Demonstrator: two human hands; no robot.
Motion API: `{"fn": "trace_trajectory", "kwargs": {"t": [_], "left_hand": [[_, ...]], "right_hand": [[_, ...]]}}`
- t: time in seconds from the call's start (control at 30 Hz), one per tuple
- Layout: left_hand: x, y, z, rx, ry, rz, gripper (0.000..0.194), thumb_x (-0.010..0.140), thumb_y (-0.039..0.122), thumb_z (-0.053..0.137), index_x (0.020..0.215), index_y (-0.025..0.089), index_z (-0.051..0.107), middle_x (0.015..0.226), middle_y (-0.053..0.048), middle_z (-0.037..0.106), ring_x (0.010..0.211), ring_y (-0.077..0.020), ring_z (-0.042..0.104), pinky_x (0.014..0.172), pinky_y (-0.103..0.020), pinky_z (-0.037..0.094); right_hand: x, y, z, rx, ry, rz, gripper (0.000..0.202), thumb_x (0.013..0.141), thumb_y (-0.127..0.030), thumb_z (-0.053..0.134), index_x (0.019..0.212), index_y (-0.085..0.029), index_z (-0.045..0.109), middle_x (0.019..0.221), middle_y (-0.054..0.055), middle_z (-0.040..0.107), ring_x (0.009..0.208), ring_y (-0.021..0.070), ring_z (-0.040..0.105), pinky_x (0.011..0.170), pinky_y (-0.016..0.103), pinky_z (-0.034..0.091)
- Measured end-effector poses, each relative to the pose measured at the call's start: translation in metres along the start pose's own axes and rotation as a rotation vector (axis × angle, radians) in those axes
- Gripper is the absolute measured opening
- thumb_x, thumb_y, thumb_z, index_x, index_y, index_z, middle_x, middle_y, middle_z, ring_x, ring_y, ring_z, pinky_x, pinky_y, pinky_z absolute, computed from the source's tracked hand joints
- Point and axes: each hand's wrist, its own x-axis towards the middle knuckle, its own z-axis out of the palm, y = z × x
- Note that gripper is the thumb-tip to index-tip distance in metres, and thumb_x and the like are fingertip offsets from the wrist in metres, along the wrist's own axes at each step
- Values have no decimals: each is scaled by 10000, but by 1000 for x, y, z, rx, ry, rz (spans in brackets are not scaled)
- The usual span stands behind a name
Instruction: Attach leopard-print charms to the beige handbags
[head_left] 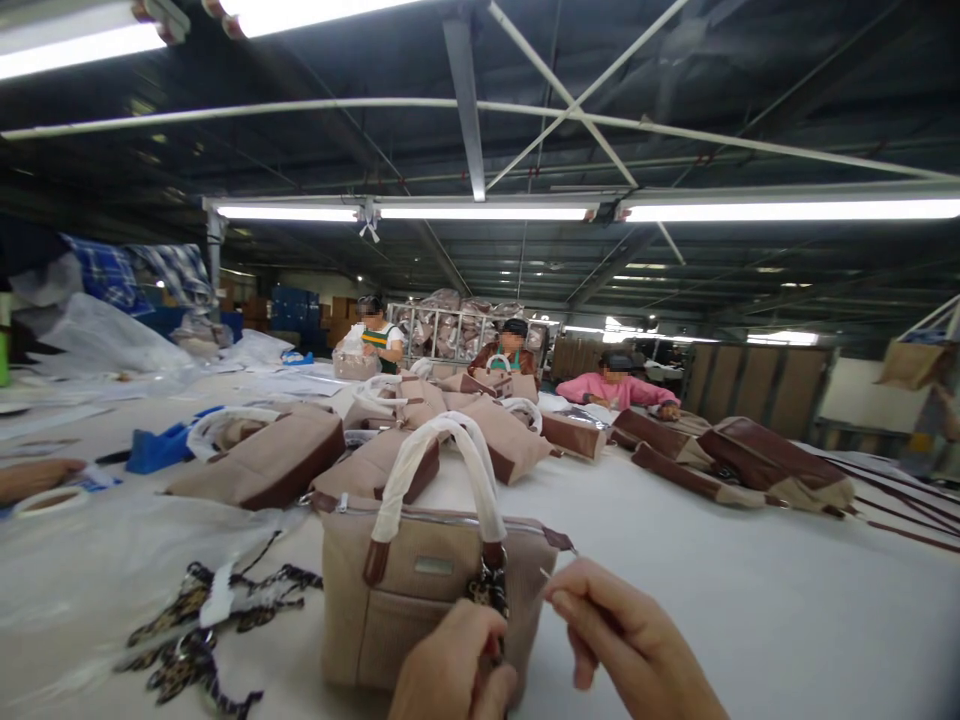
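A beige handbag (pixel 420 620) with brown trim stands upright on the table before me, its two handles (pixel 450 430) wrapped in white paper. A dark leopard-print ribbon (pixel 489 590) hangs from the base of the right handle by a metal clasp. My left hand (pixel 457 660) is closed around the lower part of this ribbon, against the bag's front; its fingertips are partly hidden. Just right of the bag, my right hand (pixel 615 630) pinches a thin, pale, string-like piece (pixel 545 574) between thumb and forefinger.
More leopard-print ribbons (pixel 195 640) lie left of the bag beside clear plastic (pixel 97 560). Several beige-and-brown bags (pixel 262 460) are spread behind it, others (pixel 780 460) at right. A co-worker's hand (pixel 41 480) is by a tape roll (pixel 51 502) at left. Several people work across the table.
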Motion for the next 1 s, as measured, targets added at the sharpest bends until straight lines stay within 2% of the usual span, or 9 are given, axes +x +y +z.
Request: {"fn": "trace_trajectory", "kwargs": {"t": [0.07,0.1,0.17,0.27,0.37,0.5,0.63,1.0], "left_hand": [[3,0,-4,268,240,53,142,826,203,507,918,224,612,888,-38,635,800,-193,600,720,-285,443],[5,-1,-3,369,320,49,119,830,230,530,915,223,612,899,-47,635,849,-217,601,744,-302,444],[9,-1,2,513,399,9,170,787,300,628,931,209,617,921,-64,637,900,-257,587,768,-336,444],[16,-1,16,645,454,-41,346,725,344,710,1014,175,624,973,-98,641,926,-293,570,808,-386,431],[23,0,24,711,482,-54,243,751,292,663,962,175,631,955,-103,635,923,-296,555,806,-400,406],[26,4,24,694,472,-81,52,773,187,573,816,195,602,878,-78,609,875,-271,541,759,-375,383],[24,6,22,646,446,-84,33,795,185,555,799,198,585,858,-68,597,860,-261,538,751,-371,364],[20,11,16,579,419,-99,88,801,142,524,773,208,574,817,-48,607,811,-243,555,729,-359,338]], "right_hand": [[15,4,-13,-206,29,-89,283,977,-343,443,857,-221,669,765,19,614,631,150,603,610,238,489],[22,6,-17,-309,29,-134,279,972,-308,437,859,-222,678,805,30,611,688,160,613,641,244,488],[31,7,-19,-455,-11,-167,296,968,-252,415,853,-229,687,805,32,607,747,172,625,670,249,482],[36,7,-15,-530,-89,-160,322,959,-188,399,846,-240,696,815,25,630,741,168,648,660,245,479],[34,8,-13,-555,-87,-167,296,941,-162,418,835,-241,684,821,21,661,726,171,671,654,250,484],[32,13,-15,-638,-87,-183,254,927,-156,460,813,-258,663,814,0,673,709,162,679,617,233,469],[30,13,-12,-700,-95,-202,211,899,-133,519,789,-256,650,782,-19,675,702,156,677,609,231,444],[28,11,5,-878,31,-311,204,810,-67,584,700,-237,617,675,-32,650,579,150,660,513,247,371]]}}
